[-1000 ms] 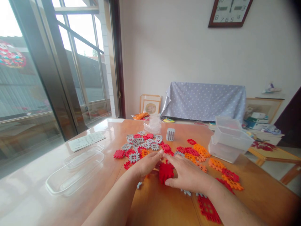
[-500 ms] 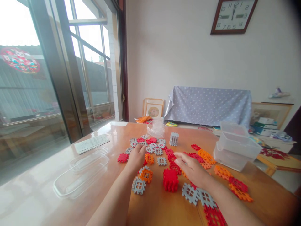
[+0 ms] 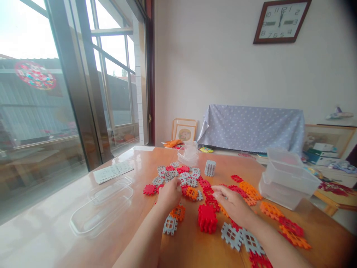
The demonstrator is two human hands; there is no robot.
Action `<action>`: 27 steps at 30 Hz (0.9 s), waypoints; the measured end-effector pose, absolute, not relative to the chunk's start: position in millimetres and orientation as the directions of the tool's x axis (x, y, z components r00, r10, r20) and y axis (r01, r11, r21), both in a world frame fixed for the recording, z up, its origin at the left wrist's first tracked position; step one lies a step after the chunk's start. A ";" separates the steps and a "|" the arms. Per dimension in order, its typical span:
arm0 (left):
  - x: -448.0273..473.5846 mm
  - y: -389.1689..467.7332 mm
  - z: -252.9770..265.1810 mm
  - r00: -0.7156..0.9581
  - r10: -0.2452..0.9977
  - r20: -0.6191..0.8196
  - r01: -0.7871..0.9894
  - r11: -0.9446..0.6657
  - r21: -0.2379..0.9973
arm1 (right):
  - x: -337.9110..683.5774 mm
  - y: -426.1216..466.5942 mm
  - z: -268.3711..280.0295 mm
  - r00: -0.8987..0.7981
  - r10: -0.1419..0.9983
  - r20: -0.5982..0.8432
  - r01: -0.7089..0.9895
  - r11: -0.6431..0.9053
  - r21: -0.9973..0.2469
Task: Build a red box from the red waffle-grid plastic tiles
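Note:
My left hand (image 3: 170, 193) is over the pile of toothed plastic building tiles, its fingers curled together; what they hold, if anything, is hidden. Just right of it lie an orange window tile (image 3: 192, 193) and a small part of a grey one (image 3: 200, 195). My right hand (image 3: 230, 201) hovers palm inward beside a row of red tiles (image 3: 208, 190), fingers stretched out and apparently holding nothing. Between my forearms stands a red cube (image 3: 207, 219) of such tiles. Nearer me are a grey window tile (image 3: 170, 225) and two joined grey ones (image 3: 232, 236).
A grey block (image 3: 210, 168) of tiles stands farther back by a clear plastic box (image 3: 188, 155). Larger clear boxes (image 3: 287, 182) are stacked at right. Clear lids (image 3: 103, 208) and paper sheets (image 3: 113, 172) lie at left. Orange and red tiles (image 3: 270, 210) lie along the right.
The view has shifted slightly, moving everything right in the picture. My left hand has moved a little nearer the orange window tile. The grey tile right of it now shows only in part.

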State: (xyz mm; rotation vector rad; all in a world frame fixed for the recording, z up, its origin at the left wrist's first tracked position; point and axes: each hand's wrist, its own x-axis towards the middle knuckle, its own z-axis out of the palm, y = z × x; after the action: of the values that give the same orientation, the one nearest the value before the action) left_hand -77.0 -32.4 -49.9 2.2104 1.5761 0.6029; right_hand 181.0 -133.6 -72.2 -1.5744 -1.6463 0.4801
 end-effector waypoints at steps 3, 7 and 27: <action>-77.9 -31.9 -55.1 0.329 0.930 0.162 0.817 -0.367 0.446 | 181.7 -131.2 -77.1 0.062 0.959 0.278 0.662 0.169 -0.731; -71.7 -33.3 -69.9 0.483 0.852 0.203 0.733 -0.520 0.439 | 181.8 -130.9 -78.9 0.050 0.958 0.281 0.661 0.180 -0.729; -95.3 -17.0 -56.4 0.309 0.951 0.031 0.575 -0.213 0.790 | 188.9 -127.0 -84.3 0.068 0.950 0.304 0.703 0.170 -0.690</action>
State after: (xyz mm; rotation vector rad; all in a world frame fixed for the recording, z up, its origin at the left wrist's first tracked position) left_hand -95.3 -17.0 -56.4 1.8938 1.3541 0.6998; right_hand 188.9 -127.0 -84.3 -1.5908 -1.6928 0.4136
